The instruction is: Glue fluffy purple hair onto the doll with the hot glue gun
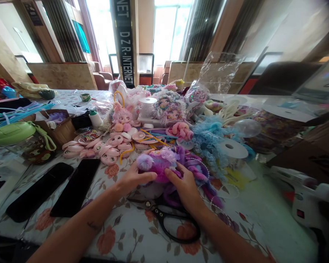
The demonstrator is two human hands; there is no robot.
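Between my two hands is a fluffy purple doll head [160,166] with a pale lilac pompom on its left side. My left hand [135,177] is closed on its left edge, thumb across the front. My right hand [181,180] grips its right side, with thumb and fingers pressed into the fluff. Black-handled scissors [167,219] lie just below the hands, their blades pointing left. Purple fuzzy strips [208,182] and a string of white beads [205,166] lie beside my right hand.
Pink doll face pieces [109,155] lie beyond my left hand, left of blue ruffled trim [211,138]. Two black phones [75,188] rest at left. A white glue gun [301,193] stands at right. Finished-looking doll heads [171,107] sit at the back.
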